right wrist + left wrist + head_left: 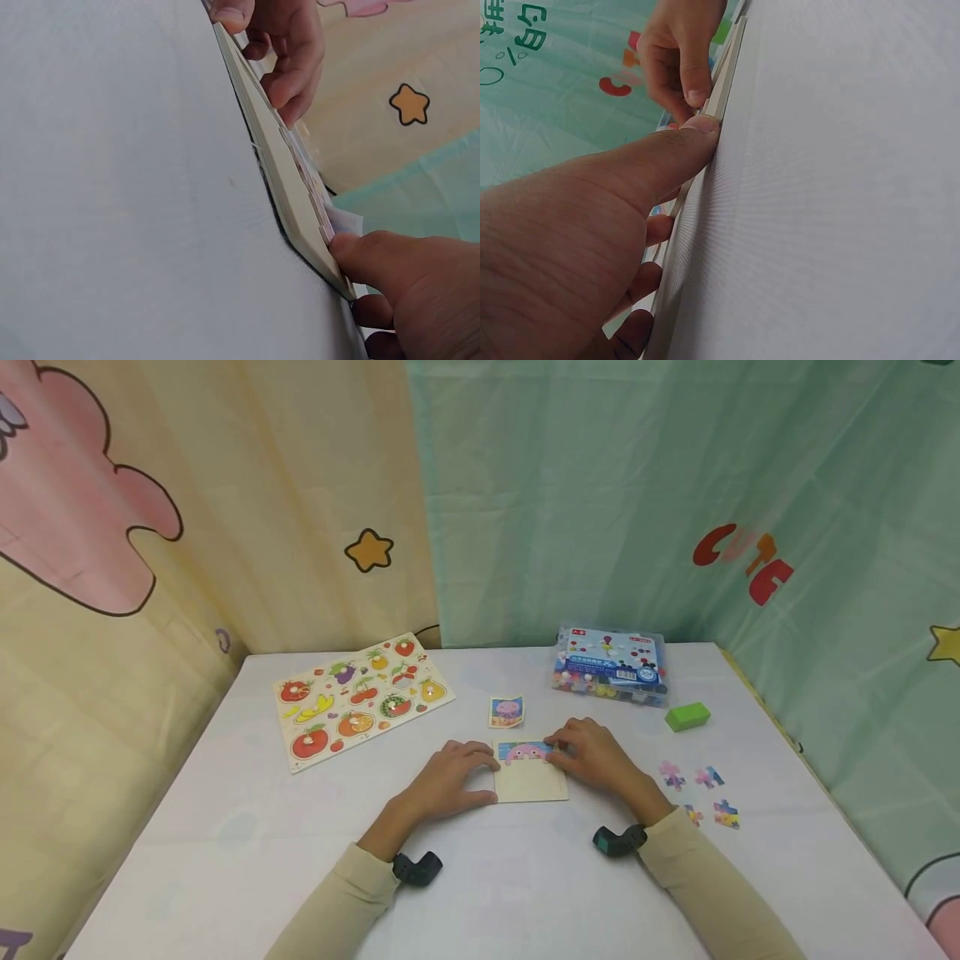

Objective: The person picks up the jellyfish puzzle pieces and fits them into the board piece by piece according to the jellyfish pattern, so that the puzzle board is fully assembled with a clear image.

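Note:
A small wooden jigsaw board (pixel 531 783) lies on the white table, its far strip filled with jigsaw pieces (pixel 523 752) that form part of a pink character. My left hand (pixel 446 783) holds the board's left side, with thumb at the near corner and curved fingers farther up the edge. At the far right corner, my right hand (pixel 596 756) has thumb and index finger on the row's end piece, which they mostly hide. From low down, the right wrist view shows the right thumb (pixel 360 259) on the piece layer. Just beyond the board lies a small picture card (pixel 507 712).
Several loose jigsaw pieces (pixel 726 813) lie right of my right forearm, partly behind the sleeve. A green block (pixel 687 717) and a clear plastic case (pixel 610 667) of colourful parts stand at the back right. A wooden fruit puzzle (pixel 362 700) lies back left. Curtains (pixel 570 510) enclose the table.

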The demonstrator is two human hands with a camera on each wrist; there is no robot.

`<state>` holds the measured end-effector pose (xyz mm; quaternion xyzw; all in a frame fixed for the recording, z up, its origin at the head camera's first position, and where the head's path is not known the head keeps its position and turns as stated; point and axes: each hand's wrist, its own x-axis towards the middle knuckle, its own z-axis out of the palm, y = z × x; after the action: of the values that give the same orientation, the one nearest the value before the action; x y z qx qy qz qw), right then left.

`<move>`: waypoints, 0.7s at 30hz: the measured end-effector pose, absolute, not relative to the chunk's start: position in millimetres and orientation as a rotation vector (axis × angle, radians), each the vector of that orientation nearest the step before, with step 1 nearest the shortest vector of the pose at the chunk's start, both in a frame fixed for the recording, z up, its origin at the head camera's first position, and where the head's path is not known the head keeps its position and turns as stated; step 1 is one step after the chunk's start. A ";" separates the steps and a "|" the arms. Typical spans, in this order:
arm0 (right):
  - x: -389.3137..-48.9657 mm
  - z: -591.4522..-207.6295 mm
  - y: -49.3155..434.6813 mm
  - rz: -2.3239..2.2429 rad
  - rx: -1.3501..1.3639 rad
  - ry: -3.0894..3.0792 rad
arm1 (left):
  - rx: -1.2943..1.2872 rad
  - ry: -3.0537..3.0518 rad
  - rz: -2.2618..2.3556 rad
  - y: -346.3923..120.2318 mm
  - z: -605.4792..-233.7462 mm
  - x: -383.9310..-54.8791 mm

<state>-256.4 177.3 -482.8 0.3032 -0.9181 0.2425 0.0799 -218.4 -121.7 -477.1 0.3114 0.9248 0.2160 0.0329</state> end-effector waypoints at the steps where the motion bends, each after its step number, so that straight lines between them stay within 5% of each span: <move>1: -256.2 -483.2 177.5 0.720 0.915 -2.734 | 0.959 2.847 0.663 -121.6 -477.4 -218.5; 21: -255.2 -477.1 177.2 0.761 0.864 -2.836 | 0.985 2.854 0.670 -122.4 -480.6 -219.6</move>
<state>-255.2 177.2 -477.1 0.2821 -0.9258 0.2483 0.0402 -219.6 -122.4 -480.6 0.3184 0.9225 0.2167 0.0245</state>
